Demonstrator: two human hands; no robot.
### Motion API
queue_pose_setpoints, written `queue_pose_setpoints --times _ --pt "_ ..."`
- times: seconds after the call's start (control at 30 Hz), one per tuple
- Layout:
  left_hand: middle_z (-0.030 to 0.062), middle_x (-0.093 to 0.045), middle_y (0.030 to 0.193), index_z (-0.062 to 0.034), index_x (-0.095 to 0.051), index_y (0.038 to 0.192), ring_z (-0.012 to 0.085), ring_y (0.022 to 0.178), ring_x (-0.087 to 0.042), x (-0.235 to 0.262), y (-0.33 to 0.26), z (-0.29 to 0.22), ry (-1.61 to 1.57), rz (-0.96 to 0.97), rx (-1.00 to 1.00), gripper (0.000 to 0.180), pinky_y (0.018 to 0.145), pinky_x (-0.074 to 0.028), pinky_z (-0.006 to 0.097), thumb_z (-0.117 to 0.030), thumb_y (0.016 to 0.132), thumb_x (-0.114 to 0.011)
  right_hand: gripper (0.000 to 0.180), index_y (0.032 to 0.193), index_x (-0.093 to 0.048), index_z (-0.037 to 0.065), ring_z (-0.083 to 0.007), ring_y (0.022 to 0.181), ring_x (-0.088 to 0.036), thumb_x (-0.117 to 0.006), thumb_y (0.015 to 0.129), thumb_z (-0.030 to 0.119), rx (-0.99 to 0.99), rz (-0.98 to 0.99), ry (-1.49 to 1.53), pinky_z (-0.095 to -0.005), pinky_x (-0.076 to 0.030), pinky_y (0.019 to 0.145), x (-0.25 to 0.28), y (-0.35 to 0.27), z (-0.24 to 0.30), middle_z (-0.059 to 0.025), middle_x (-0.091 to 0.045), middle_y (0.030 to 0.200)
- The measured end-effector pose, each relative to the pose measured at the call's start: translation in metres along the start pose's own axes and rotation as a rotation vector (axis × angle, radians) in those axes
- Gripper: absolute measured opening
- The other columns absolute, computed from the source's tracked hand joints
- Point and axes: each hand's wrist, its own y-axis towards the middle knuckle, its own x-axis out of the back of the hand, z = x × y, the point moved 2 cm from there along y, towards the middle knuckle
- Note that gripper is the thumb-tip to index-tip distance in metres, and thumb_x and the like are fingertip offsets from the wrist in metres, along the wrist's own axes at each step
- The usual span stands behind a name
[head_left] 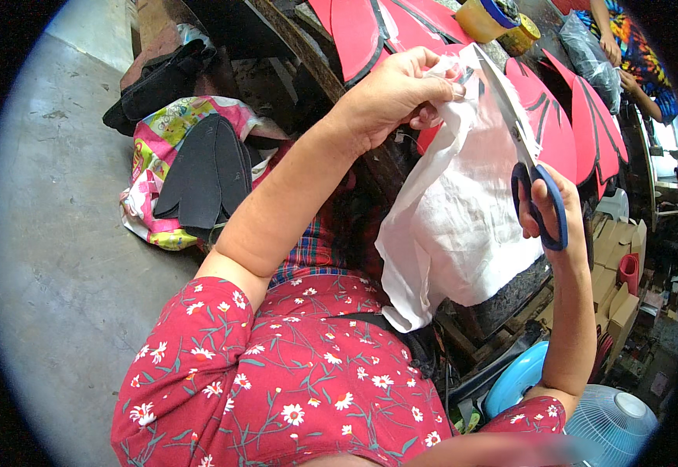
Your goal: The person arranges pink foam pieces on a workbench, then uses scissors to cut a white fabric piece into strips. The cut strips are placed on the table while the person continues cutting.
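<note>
A piece of thin white cloth (463, 202) hangs from my left hand (401, 89), whose fingers pinch its upper edge. My right hand (553, 202) has its fingers through the dark blue handles of a pair of scissors (519, 132). The steel blades point up and away from me, lying along the cloth's right edge near the left fingertips. They look close together; whether cloth sits between them I cannot make out. The lower part of the cloth drapes down toward my lap.
Red pieces with black lines (541, 117) lie on the bench beyond the cloth, near a yellow tub (485, 19). Black cut pieces (207, 175) rest on a colourful bag at left. Another person's hand (610, 48) is at the upper right. Cardboard boxes (605, 257) and a blue basin (514, 377) stand at right.
</note>
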Motion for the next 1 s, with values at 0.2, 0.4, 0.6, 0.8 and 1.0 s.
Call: queue_pose_setpoints --times 0.2,0.4,0.6,0.8,1.0 --pt "0.0038 -0.060 0.088 -0.0046 -0.055 0.119 0.0093 0.070 -0.061 0.016 -0.006 0.004 0.606 -0.310 -0.324 0.036 0.054 -0.048 0.023 -0.016 0.089 -0.072 0.047 0.093 -0.054 0.001 -0.0079 0.052 -0.049 -0.063 0.094 0.048 0.185 -0.032 -0.046 -0.0206 -0.036 0.050 0.006 -0.011 -0.007 -0.0015 -0.051 0.064" --pt "0.0127 -0.053 0.120 -0.0021 -0.045 0.132 0.0172 0.090 -0.062 0.033 -0.064 0.009 0.734 -0.476 -0.503 0.054 0.075 -0.053 0.030 -0.028 0.092 -0.069 0.029 0.103 -0.053 0.002 -0.0073 0.064 -0.049 -0.065 0.096 0.028 0.166 -0.425 -0.225 -0.0203 -0.037 0.061 0.031 -0.059 -0.052 0.0013 -0.051 0.072" --pt "0.0095 -0.054 0.116 0.0011 -0.039 0.132 0.0151 0.100 -0.055 0.007 -0.113 0.068 0.392 -0.466 -0.207 0.063 0.081 -0.051 0.027 -0.021 0.086 -0.077 0.031 0.111 -0.050 0.004 -0.0098 0.080 -0.054 -0.071 0.090 0.011 0.165 -0.676 0.061 -0.0234 -0.046 0.076 0.028 -0.081 -0.130 -0.0011 -0.055 0.093" --pt "0.0068 -0.059 0.123 0.0010 -0.048 0.132 0.0119 0.111 -0.055 -0.009 -0.125 0.077 0.383 -0.239 -0.103 0.042 0.097 -0.044 0.029 -0.008 0.093 -0.061 0.047 0.113 -0.051 0.003 -0.0127 0.083 -0.060 -0.082 0.080 0.016 0.213 -0.722 -0.605 -0.0265 -0.048 0.076 0.005 -0.066 -0.146 -0.0033 -0.063 0.093" --pt "0.0107 -0.068 0.108 0.0015 -0.059 0.122 0.0165 0.093 -0.067 0.044 -0.155 0.012 0.152 -0.448 -0.321 0.037 0.084 -0.055 0.030 0.000 0.086 -0.051 0.055 0.116 -0.053 0.003 -0.0232 0.084 -0.066 -0.086 0.076 0.023 0.119 -0.767 -0.676 -0.0350 -0.051 0.078 0.005 -0.053 -0.148 -0.0108 -0.068 0.094"
